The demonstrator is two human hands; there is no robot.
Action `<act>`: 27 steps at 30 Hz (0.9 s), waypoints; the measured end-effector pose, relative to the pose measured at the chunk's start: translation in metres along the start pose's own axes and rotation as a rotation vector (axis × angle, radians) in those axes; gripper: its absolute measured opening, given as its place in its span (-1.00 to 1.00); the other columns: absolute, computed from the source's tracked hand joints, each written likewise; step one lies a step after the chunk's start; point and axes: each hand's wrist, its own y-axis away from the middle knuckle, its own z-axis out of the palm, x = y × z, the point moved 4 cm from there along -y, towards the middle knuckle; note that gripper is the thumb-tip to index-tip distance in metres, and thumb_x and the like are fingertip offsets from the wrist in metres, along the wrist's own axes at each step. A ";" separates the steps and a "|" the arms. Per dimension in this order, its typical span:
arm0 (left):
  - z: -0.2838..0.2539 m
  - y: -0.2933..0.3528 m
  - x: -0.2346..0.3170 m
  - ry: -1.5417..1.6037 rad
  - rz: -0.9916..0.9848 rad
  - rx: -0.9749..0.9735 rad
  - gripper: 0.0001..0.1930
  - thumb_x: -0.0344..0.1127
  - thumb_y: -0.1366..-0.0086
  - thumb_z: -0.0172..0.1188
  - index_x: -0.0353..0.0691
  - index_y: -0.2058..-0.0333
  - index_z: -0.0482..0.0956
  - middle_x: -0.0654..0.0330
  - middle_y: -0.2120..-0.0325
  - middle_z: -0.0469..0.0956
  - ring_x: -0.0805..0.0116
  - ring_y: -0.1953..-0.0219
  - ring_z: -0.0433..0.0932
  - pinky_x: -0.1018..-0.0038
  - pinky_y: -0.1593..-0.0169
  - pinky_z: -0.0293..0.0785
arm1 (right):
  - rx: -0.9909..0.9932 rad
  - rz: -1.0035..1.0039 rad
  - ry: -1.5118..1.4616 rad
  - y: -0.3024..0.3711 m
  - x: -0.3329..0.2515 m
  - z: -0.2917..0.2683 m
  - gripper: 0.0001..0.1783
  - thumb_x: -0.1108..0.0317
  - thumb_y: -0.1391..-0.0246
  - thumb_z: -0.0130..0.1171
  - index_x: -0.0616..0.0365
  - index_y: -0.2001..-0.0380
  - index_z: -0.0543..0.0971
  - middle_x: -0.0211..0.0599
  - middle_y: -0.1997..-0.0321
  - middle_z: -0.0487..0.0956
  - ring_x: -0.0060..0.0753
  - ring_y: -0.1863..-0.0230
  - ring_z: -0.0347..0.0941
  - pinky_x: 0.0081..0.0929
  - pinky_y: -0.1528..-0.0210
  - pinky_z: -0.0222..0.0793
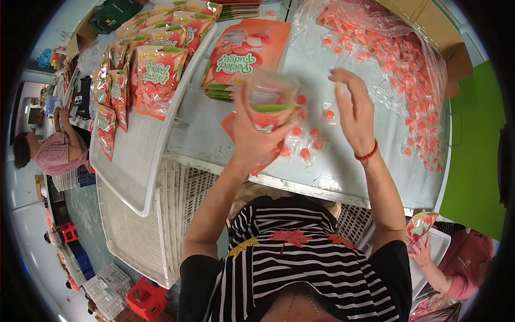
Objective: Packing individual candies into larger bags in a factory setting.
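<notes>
My left hand (252,139) grips a red-and-green candy pouch (265,119) over the near part of the table. At the pouch's top is a clear plastic piece (276,86), blurred by motion; I cannot make out if it is a cup or part of the pouch. My right hand (355,110) is raised to the right, fingers stretched and slightly blurred, with nothing visible in it. Several wrapped red candies (306,153) lie between my hands, and one candy (329,114) is just left of my right hand. Beyond my left hand rests a stack of flat pouches (244,51).
On the left, filled pouches (155,75) stand in a white mesh tray (145,177). A large heap of wrapped candies (402,64) spreads from a clear bag by a cardboard box (448,37). A co-worker's hand (422,249) holds a pouch at lower right; another person (59,142) is far left.
</notes>
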 end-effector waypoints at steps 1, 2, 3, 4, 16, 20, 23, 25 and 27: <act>-0.008 0.000 -0.006 0.000 -0.008 -0.003 0.15 -0.20 0.23 0.54 -0.39 -0.24 -0.07 -0.13 -0.10 0.26 0.15 -0.11 0.34 0.34 -0.12 0.32 | -0.006 -0.019 0.194 0.019 0.007 0.004 -0.57 0.14 -0.09 0.03 0.16 0.03 0.46 0.02 -0.09 0.38 0.07 -0.11 0.28 -0.10 -0.19 0.13; -0.018 -0.001 -0.010 0.012 -0.042 0.050 0.16 -0.23 0.25 0.55 -0.38 -0.24 -0.08 -0.12 -0.08 0.28 0.15 -0.08 0.38 0.34 -0.10 0.35 | -0.011 -0.041 0.390 0.037 0.012 0.008 -0.48 0.01 -0.06 0.09 0.13 0.02 0.46 0.02 -0.19 0.30 0.07 -0.23 0.17 -0.01 -0.23 0.04; -0.025 0.001 -0.016 0.022 -0.078 0.103 0.16 -0.26 0.26 0.56 -0.38 -0.24 -0.09 -0.12 -0.07 0.30 0.15 -0.05 0.41 0.34 -0.08 0.38 | -0.015 -0.035 0.386 0.056 0.016 0.019 -0.48 0.01 -0.06 0.09 0.13 0.02 0.46 0.02 -0.19 0.30 0.07 -0.23 0.17 -0.01 -0.23 0.04; -0.029 0.000 -0.018 0.023 -0.078 0.095 0.16 -0.26 0.26 0.56 -0.38 -0.24 -0.09 -0.12 -0.07 0.30 0.15 -0.05 0.41 0.34 -0.08 0.38 | -0.099 -0.064 0.509 0.073 0.015 0.035 -0.43 -0.06 0.00 0.13 0.08 0.00 0.46 0.02 -0.24 0.22 0.14 -0.26 0.08 0.11 -0.24 -0.04; -0.035 0.020 -0.014 -0.187 0.068 0.089 0.12 -0.20 0.27 0.56 -0.38 -0.21 0.02 -0.11 -0.07 0.27 0.09 -0.10 0.32 0.23 -0.13 0.29 | -0.116 -0.224 0.590 0.083 0.051 0.078 -0.70 0.24 0.12 0.25 0.09 0.27 0.55 -0.12 -0.02 0.40 -0.05 0.00 0.34 -0.12 0.02 0.25; -0.021 0.015 -0.013 -0.456 0.216 -0.073 0.07 -0.06 0.26 0.50 -0.34 -0.19 0.09 -0.04 -0.07 0.28 -0.04 -0.12 0.25 0.08 -0.18 0.13 | -0.038 -0.146 0.468 0.068 0.065 0.068 -0.84 0.42 0.15 0.24 0.13 0.42 0.51 -0.31 0.40 0.49 -0.36 0.42 0.44 -0.51 0.41 0.34; -0.016 0.014 -0.020 -0.567 0.256 -0.139 0.06 -0.05 0.24 0.49 -0.34 -0.19 0.09 -0.05 -0.07 0.28 -0.03 -0.12 0.27 0.07 -0.17 0.13 | 0.131 0.103 0.064 0.048 0.071 0.056 -0.91 0.40 -0.02 0.15 0.15 0.48 0.47 -0.42 0.63 0.37 -0.64 0.62 0.26 -0.60 0.55 0.23; -0.010 0.013 -0.014 -0.565 0.277 -0.165 0.05 -0.05 0.23 0.48 -0.35 -0.19 0.09 -0.05 -0.07 0.29 -0.02 -0.12 0.27 0.06 -0.17 0.13 | 0.349 0.406 -0.528 0.027 0.064 0.039 -0.82 0.34 -0.16 0.05 0.14 0.50 0.44 -0.53 0.59 0.36 -0.75 0.59 0.15 -0.67 0.58 0.12; -0.005 0.015 -0.012 -0.562 0.306 -0.193 0.05 -0.05 0.23 0.48 -0.35 -0.19 0.09 -0.06 -0.07 0.29 -0.01 -0.13 0.27 0.06 -0.18 0.12 | 0.376 0.438 -0.706 0.001 0.023 0.037 -0.80 0.32 -0.19 0.01 0.13 0.50 0.44 -0.55 0.58 0.36 -0.76 0.58 0.14 -0.69 0.57 0.09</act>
